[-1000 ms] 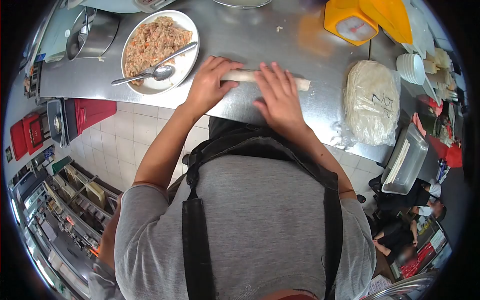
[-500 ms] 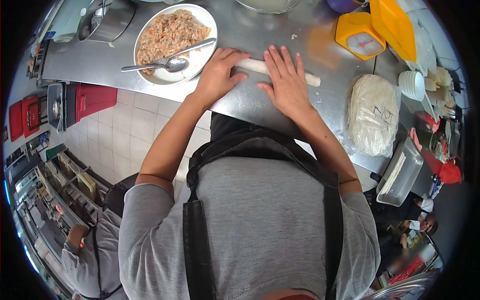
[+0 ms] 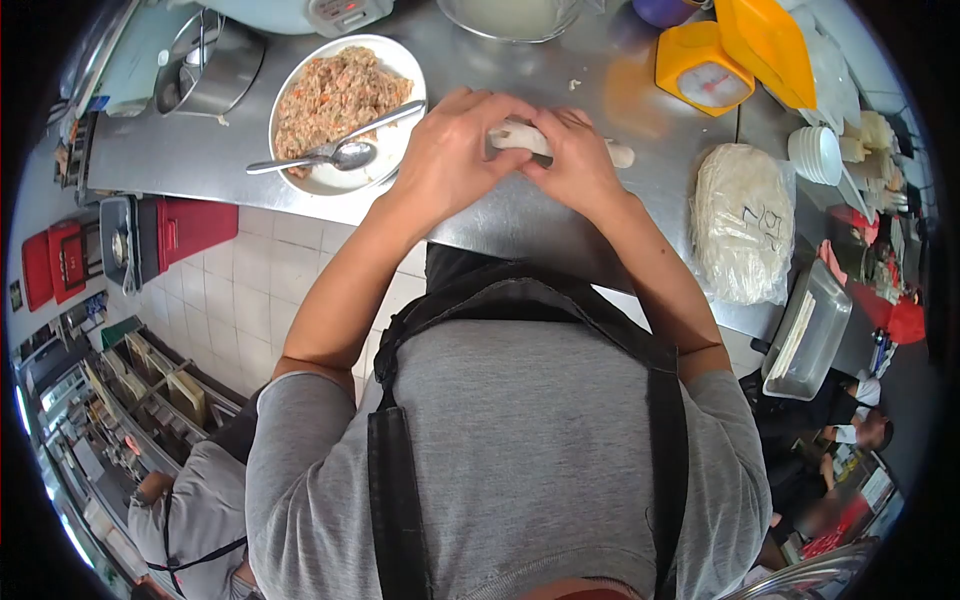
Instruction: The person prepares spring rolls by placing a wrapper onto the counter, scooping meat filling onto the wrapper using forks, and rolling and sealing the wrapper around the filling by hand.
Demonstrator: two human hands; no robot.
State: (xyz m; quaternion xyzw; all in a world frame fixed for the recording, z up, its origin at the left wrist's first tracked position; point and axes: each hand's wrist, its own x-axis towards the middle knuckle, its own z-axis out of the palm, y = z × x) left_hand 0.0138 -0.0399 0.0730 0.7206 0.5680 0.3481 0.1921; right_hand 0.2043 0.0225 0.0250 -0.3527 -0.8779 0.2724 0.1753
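Note:
A long, pale, uncooked spring roll [image 3: 525, 140] lies crosswise at the steel counter's near edge, its right end sticking out past my right hand. My left hand [image 3: 455, 150] curls around its left part, thumb and fingers closed on it. Beside it, my right hand [image 3: 575, 160] grips the middle, and the two thumbs nearly meet. Left of my left hand stands a white plate [image 3: 398, 62] of minced filling [image 3: 335, 95]. Two metal spoons [image 3: 352, 154] rest on the plate, crossing each other.
A plastic-wrapped stack of pale sheets [image 3: 745, 225] lies to the right, near small white bowls [image 3: 815, 155]. Behind are a yellow kitchen scale [image 3: 705, 70], a metal bowl [image 3: 510, 35] and a steel pot [image 3: 225, 75]. Another person [image 3: 195, 500] is at lower left.
My right hand went from lying flat on the roll to curling around it. My left hand now wraps its left part, and both hands have come closer together.

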